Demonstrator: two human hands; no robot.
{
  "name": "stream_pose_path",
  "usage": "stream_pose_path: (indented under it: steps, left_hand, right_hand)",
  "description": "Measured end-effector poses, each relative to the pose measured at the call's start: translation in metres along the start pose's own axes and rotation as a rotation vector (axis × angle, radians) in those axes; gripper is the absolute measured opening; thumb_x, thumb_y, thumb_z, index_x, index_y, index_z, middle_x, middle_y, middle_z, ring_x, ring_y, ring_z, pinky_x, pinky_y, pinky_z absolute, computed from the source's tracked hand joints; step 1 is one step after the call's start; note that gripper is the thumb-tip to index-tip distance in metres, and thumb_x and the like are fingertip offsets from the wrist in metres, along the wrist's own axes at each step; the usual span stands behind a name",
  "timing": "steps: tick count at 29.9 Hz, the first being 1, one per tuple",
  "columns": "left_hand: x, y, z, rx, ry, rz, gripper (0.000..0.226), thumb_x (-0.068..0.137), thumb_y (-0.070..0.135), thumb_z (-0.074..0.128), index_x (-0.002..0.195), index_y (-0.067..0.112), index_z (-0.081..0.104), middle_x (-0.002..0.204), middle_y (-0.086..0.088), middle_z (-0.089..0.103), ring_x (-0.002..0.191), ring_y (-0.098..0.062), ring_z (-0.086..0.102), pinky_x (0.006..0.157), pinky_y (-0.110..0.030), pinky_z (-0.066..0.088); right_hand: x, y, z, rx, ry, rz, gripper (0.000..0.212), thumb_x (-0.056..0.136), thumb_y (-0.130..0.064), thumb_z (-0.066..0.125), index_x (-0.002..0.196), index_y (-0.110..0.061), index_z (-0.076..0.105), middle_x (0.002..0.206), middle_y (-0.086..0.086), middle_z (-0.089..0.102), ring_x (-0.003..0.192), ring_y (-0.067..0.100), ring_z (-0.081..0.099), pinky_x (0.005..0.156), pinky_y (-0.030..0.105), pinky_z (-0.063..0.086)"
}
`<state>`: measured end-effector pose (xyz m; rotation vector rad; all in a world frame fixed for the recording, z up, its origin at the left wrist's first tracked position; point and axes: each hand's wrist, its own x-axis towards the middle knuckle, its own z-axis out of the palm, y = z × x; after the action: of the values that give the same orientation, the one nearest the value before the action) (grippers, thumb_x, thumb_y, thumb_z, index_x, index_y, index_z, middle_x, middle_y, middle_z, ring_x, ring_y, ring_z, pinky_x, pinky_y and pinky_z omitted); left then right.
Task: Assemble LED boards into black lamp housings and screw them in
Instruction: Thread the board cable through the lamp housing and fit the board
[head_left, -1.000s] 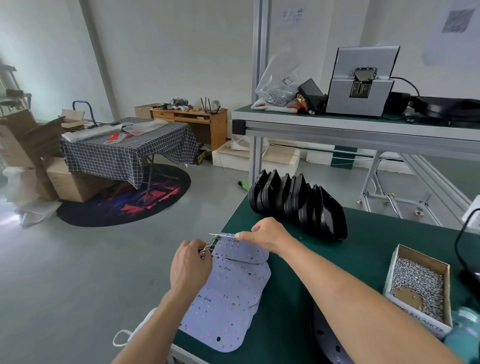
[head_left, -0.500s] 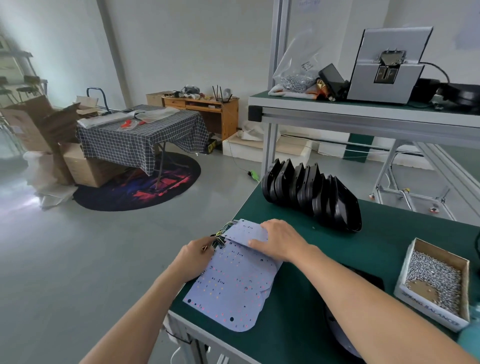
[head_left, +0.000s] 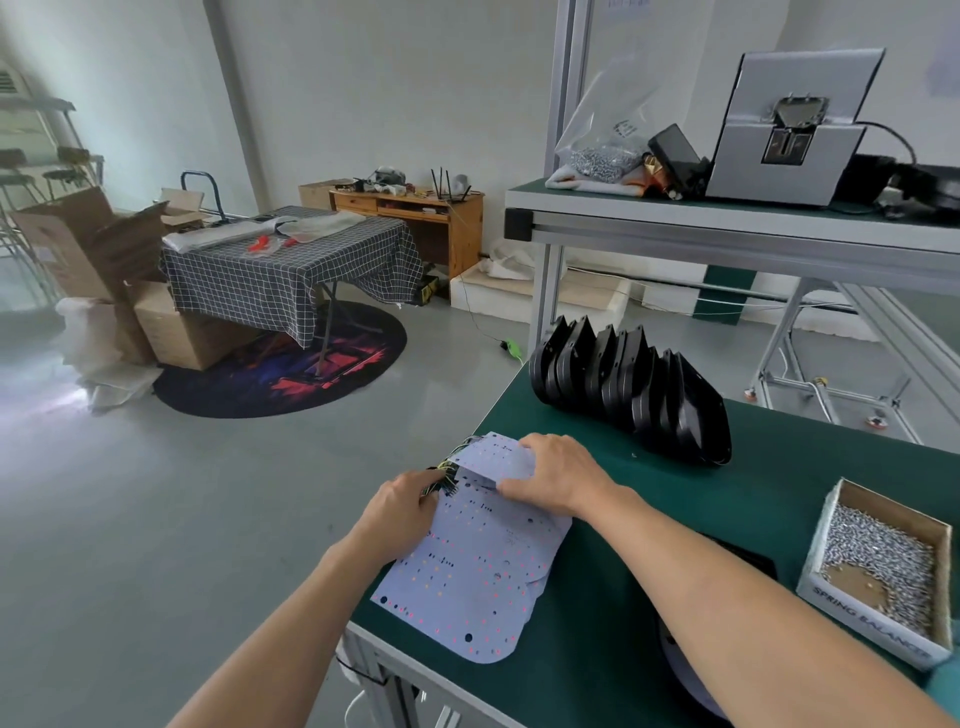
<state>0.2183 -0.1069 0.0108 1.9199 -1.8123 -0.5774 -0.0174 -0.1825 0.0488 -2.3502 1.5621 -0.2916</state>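
A stack of pale LED boards (head_left: 478, 571) lies at the near left corner of the green bench (head_left: 779, 478). My right hand (head_left: 558, 475) grips the far end of the top LED board (head_left: 498, 457), which is lifted off the stack. My left hand (head_left: 400, 506) pinches the bundle of coloured wires (head_left: 447, 475) at the stack's far left corner. A row of black lamp housings (head_left: 628, 389) stands on edge behind the boards. Part of another black housing (head_left: 748, 558) shows under my right forearm.
An open cardboard box of screws (head_left: 878, 564) sits at the right. The upper shelf (head_left: 727, 221) carries a grey screw feeder (head_left: 789, 135) and a bag of screws (head_left: 602, 150). The bench's left edge drops to the floor beside my left arm.
The view has swung a little right and down. My right hand has kept hold of the top board's far end, and my left hand has stayed at the wires.
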Motion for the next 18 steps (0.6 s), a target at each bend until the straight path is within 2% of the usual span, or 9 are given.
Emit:
stream_pose_path:
  steps: [4,8,11,14,16,18]
  left_hand:
    - [0.000,0.004,-0.001,-0.022,0.030,0.003,0.041,0.106,0.012,0.047,0.145,0.016,0.059,0.144,-0.003,0.060,0.132,-0.026,0.055,0.105,-0.032,0.043]
    - [0.009,0.005,-0.001,-0.165,0.115,-0.086,0.029,0.106,0.015,0.050,0.126,0.016,0.071,0.122,-0.007,0.071,0.115,-0.024,0.063,0.085,-0.027,0.044]
    - [0.017,0.006,-0.005,-0.257,0.202,-0.186,0.024,0.104,0.018,0.056,0.121,0.014,0.072,0.119,-0.010,0.073,0.107,-0.023,0.066,0.083,-0.024,0.042]
    - [0.022,0.007,-0.011,-0.295,0.313,-0.267,0.032,0.101,0.024,0.062,0.129,0.010,0.066,0.118,-0.006,0.072,0.095,-0.019,0.064,0.087,-0.027,0.043]
    - [0.024,0.005,-0.014,-0.346,0.382,-0.332,0.046,0.099,0.032,0.065,0.139,0.010,0.056,0.104,0.002,0.070,0.087,-0.018,0.061,0.088,-0.032,0.045]
    - [0.026,0.001,-0.017,-0.400,0.412,-0.390,0.064,0.097,0.037,0.067,0.150,0.012,0.042,0.094,0.006,0.065,0.096,-0.024,0.061,0.094,-0.039,0.048]
  right_hand:
    - [0.010,-0.006,-0.011,0.268,0.022,0.089,0.082,0.082,-0.062,0.075,0.145,-0.014,0.055,0.145,0.007,0.059,0.132,0.025,0.056,0.103,0.037,0.049]
    - [0.022,-0.021,-0.018,0.501,0.080,0.090,0.078,0.083,-0.061,0.077,0.142,-0.013,0.058,0.142,0.005,0.061,0.125,0.020,0.059,0.098,0.036,0.051]
    - [0.027,-0.036,-0.027,0.632,0.125,0.052,0.073,0.083,-0.057,0.078,0.139,-0.013,0.061,0.136,0.001,0.064,0.119,0.017,0.061,0.097,0.035,0.053]
    - [0.025,-0.051,-0.042,0.768,0.176,-0.009,0.054,0.083,-0.051,0.080,0.124,-0.018,0.067,0.119,-0.004,0.070,0.108,0.018,0.066,0.089,0.033,0.057]
    - [0.015,-0.061,-0.058,0.863,0.194,-0.067,0.047,0.083,-0.049,0.081,0.119,-0.021,0.070,0.112,-0.005,0.073,0.099,0.012,0.068,0.080,0.027,0.054]
    - [-0.002,-0.071,-0.079,0.938,0.221,-0.141,0.047,0.084,-0.045,0.081,0.124,-0.022,0.071,0.111,-0.009,0.074,0.095,0.002,0.068,0.080,0.019,0.050]
